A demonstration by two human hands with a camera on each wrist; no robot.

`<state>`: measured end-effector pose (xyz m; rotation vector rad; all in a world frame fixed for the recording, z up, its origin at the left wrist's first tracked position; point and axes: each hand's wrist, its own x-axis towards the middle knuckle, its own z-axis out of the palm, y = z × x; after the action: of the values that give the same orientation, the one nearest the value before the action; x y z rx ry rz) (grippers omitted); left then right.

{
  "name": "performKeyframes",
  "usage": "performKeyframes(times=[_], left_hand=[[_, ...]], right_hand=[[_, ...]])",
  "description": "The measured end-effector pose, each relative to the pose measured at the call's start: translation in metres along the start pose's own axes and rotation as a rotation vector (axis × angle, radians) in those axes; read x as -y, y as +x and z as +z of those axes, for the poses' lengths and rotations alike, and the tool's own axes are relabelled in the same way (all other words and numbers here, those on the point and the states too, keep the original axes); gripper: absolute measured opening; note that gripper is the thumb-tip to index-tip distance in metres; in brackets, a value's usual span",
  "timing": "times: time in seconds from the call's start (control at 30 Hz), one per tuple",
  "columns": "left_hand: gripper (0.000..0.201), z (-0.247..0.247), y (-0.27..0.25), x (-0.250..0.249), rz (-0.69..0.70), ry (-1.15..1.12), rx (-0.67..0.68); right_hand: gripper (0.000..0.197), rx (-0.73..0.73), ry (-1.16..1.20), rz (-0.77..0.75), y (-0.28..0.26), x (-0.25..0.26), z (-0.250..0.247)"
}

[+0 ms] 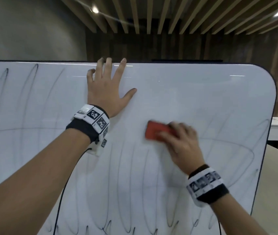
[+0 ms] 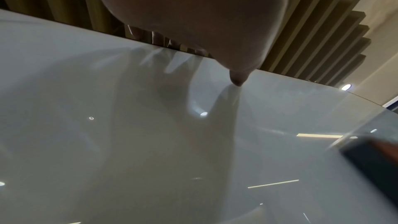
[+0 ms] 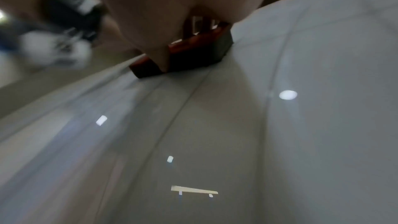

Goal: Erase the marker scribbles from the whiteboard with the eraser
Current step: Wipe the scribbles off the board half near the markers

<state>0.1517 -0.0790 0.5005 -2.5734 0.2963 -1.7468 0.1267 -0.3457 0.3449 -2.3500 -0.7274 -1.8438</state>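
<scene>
Step in hand, we judged: wiping. Our right hand [image 1: 182,143] gripped red eraser [image 1: 157,131], flat on whiteboard [image 1: 202,92] mid-right. Left hand [image 1: 107,92], fingers spread, braced top edge. Scribbles [image 1: 126,192] remained below, left. Next move: strokes downward, firm pressure.

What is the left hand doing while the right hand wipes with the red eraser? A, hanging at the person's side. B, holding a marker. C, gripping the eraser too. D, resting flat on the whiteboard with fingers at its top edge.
D: the left hand lies spread on the whiteboard, fingertips over its top edge, while the right hand holds the eraser.
</scene>
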Motion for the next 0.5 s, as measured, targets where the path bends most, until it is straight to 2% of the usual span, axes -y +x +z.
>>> performKeyframes(times=[0.13,0.2,0.23,0.27,0.37,0.4,0.43,0.5], left_hand=[[0.081,0.001,-0.001,-0.005,-0.016,-0.027,-0.002],[0.081,0.001,0.000,-0.010,-0.041,-0.041,0.000],[0.082,0.000,0.000,-0.012,-0.053,-0.046,0.002],[0.082,0.000,0.000,-0.014,-0.062,-0.052,0.003],[0.083,-0.001,-0.001,-0.011,-0.067,-0.078,-0.009],[0.083,-0.001,-0.001,-0.008,-0.064,-0.080,-0.018],[0.082,-0.001,-0.001,-0.006,-0.059,-0.081,-0.026],[0.082,-0.001,-0.002,-0.004,-0.062,-0.089,-0.027]], right_hand=[[0.043,-0.332,0.121,0.555,0.025,-0.045,-0.032],[0.045,-0.389,0.117,0.665,0.025,-0.032,-0.025],[0.046,-0.359,0.109,0.628,0.022,-0.016,-0.016],[0.045,-0.282,0.102,0.513,0.015,0.002,-0.005],[0.038,0.061,0.090,-0.006,-0.012,0.034,0.013],[0.036,0.108,0.095,-0.070,-0.012,0.026,0.009],[0.035,0.085,0.101,-0.040,-0.008,0.010,0.001],[0.038,-0.131,0.102,0.207,-0.004,-0.029,-0.015]])
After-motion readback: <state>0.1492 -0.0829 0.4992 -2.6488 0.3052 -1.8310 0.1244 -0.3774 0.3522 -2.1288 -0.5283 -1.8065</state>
